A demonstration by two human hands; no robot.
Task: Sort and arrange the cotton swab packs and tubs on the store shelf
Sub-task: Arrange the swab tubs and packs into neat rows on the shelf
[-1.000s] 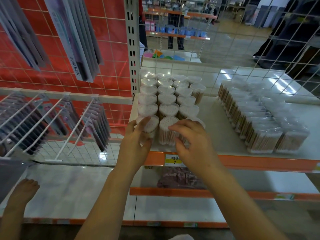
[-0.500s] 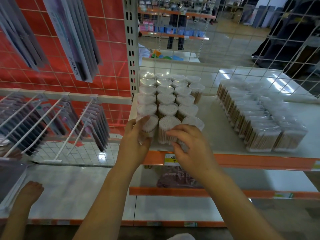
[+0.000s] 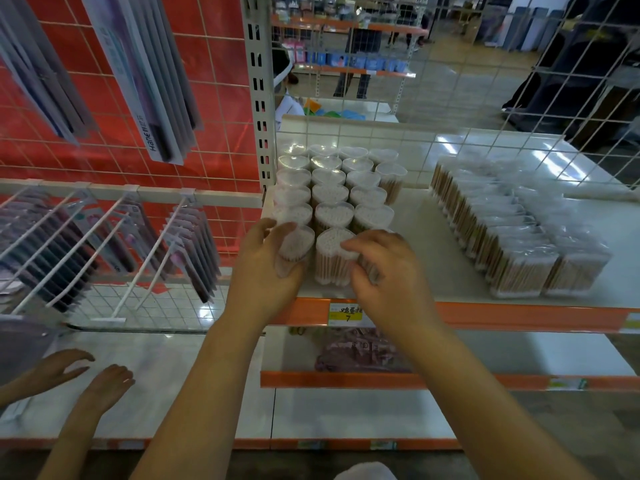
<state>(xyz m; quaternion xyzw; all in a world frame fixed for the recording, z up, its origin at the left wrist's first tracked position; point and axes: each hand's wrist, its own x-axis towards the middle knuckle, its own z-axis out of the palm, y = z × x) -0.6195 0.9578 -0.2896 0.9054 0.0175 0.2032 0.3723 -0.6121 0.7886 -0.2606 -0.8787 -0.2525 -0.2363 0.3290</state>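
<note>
Forearms reach up and forward from the bottom of the head view to the front edge of the shelf (image 3: 519, 317), both hands at the nearest row of heart-shaped tubs (image 3: 329, 192) of cotton swabs. The left hand (image 3: 263, 268) stands on edge, palm turned inward, its grip curled round the front-left tub (image 3: 294, 247): fingertips hooked over the lid's far rim, thumb low against the tub's front wall. The right hand (image 3: 384, 271) arches palm-down, wrist bent, its fingers pressing the near side of the middle front tub (image 3: 330, 254) while thumb and palm cup the front-right tub, mostly hidden beneath it. The tubs stand upright in a tight block at the shelf's left end. The rectangular swab packs (image 3: 512, 230) sit in rows well apart to the right. Two other hands (image 3: 79, 375), fingers spread, hover over the lower-left shelf.
</note>
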